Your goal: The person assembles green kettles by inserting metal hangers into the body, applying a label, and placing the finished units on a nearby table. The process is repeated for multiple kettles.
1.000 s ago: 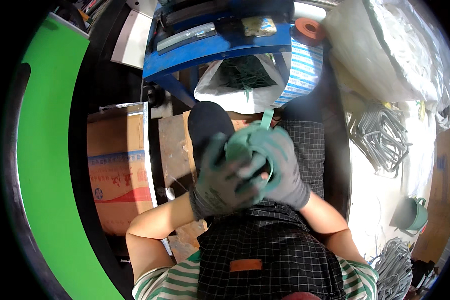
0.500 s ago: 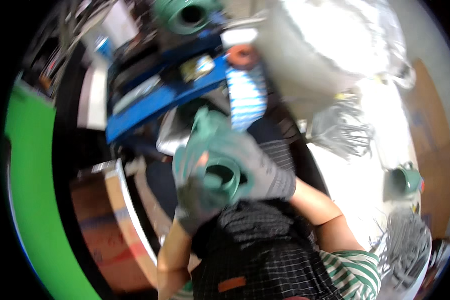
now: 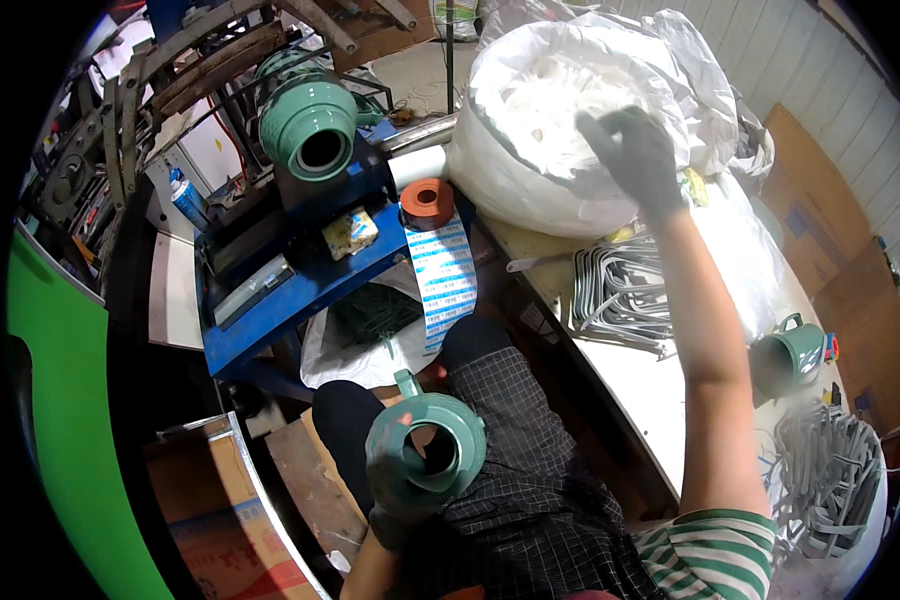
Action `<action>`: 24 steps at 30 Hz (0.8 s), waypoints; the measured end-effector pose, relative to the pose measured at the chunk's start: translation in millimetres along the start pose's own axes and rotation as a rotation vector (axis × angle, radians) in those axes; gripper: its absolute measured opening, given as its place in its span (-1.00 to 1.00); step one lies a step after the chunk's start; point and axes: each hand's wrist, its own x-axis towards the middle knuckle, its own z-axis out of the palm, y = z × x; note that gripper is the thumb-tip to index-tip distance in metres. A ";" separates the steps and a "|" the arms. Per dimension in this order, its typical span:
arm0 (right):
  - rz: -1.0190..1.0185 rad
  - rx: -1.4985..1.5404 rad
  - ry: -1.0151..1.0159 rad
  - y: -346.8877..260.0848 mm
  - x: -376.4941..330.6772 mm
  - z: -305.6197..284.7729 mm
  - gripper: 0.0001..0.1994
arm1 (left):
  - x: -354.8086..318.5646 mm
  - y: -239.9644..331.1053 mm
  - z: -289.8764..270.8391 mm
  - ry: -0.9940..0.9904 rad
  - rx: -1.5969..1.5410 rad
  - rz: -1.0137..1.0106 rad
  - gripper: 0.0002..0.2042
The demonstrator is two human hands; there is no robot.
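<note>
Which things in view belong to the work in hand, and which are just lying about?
In the work, apparently:
green pot, in the left hand
white sack, right hand over it

Seemingly lying about:
blue spray can
cardboard box, lower left

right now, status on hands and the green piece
Left hand holding green piece. Right hand over open white bag, grip unclear. Grey bent strips beside right forearm, apparently not blocking.

Left hand (image 3: 390,510) mostly hidden by green vessel (image 3: 465,425). Right hand (image 3: 638,160) blurred, contact with white bag contents (image 3: 545,110) unclear. Carton (image 3: 220,525) left of left hand cut at bottom.
</note>
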 end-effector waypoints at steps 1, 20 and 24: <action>0.113 -0.122 -0.177 -7.7 26.5 1.2 -0.39 | 1.6 1.8 1.5 0.006 -0.052 -0.013 -0.24; -0.392 0.413 0.139 -59.8 -40.9 24.2 -0.76 | 15.2 -16.9 5.1 0.075 0.124 0.114 -0.11; -0.927 0.444 -0.355 -126.4 -183.3 34.3 -0.76 | 9.0 -10.3 -1.8 0.070 0.177 0.077 -0.27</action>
